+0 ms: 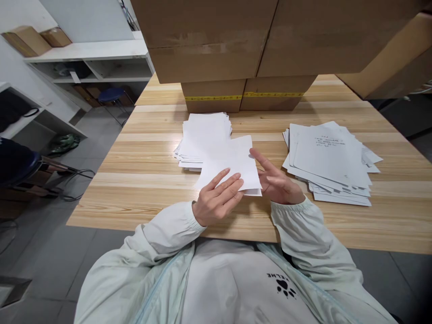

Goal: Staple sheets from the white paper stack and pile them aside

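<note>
Between my hands a white sheet of paper [232, 157] lies tilted near the table's front, with another paper edge showing beneath it. My left hand [221, 195] rests flat on its lower part, fingers extended. At its right edge is my right hand [278, 182], fingers apart and palm turned inward, some fingertips by the paper's edge. Just behind and to the left stands a stack of white papers [205, 135], partly overlapped by the sheet. To the right of my right hand spreads a messier paper pile [329, 155], its top sheet bearing handwriting.
Large cardboard boxes [216, 45] are stacked at the back of the wooden table [135, 180], on smaller boxes with yellow tape [214, 96]. Another carton [391, 63] is at the right rear. White shelving [91, 50] and a blue stool [111, 94] stand off to the left.
</note>
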A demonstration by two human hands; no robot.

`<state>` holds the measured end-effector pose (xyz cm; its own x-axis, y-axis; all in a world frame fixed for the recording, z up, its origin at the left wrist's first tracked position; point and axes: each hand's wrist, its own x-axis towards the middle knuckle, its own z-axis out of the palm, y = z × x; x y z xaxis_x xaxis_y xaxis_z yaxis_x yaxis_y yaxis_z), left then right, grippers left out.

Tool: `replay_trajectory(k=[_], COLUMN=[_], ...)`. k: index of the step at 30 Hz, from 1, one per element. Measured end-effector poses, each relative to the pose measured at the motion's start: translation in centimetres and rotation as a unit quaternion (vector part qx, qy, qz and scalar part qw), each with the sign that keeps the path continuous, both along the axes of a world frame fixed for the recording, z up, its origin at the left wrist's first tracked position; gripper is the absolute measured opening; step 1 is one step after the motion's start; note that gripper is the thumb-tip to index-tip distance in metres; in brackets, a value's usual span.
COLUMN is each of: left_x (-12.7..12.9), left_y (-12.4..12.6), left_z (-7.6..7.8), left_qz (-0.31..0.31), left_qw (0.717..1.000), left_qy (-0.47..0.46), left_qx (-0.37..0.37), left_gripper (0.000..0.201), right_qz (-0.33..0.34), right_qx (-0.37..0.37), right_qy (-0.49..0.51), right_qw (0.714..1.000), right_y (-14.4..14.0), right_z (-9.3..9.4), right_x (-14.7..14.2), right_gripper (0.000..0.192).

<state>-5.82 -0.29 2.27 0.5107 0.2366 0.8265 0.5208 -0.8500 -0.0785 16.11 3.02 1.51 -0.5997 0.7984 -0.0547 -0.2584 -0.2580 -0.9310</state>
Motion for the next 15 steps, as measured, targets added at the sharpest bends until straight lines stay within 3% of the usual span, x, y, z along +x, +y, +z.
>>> replay_trajectory(k=[6, 12, 15], left_x=[-0.1, -0.2, 0.1], left_y=[0.4, 0.3, 0.0], left_z=[0.1, -0.9, -0.8], left_qz=[0.003, -0.077, -0.102], left_qw=[0.999, 0.980, 0.979], left_qy=[0.022, -0.009, -0.014], left_qx=[0.026, -0.183, -0.173], left_gripper=[0.009, 0.018, 0.017], right_qz=[0.014, -0.003, -0.073], right_qx=[0.054, 0.065, 0.049], right_qy=[-0.014, 0.015, -0.026], right_qw=[0.998, 0.998, 0.996], right_y=[-0.2, 0.2, 0.2], right_z=[0.0, -0.3, -0.6], right_x=[-0.3, -0.3, -0.9], right_gripper=[0.091, 0.076, 0.062])
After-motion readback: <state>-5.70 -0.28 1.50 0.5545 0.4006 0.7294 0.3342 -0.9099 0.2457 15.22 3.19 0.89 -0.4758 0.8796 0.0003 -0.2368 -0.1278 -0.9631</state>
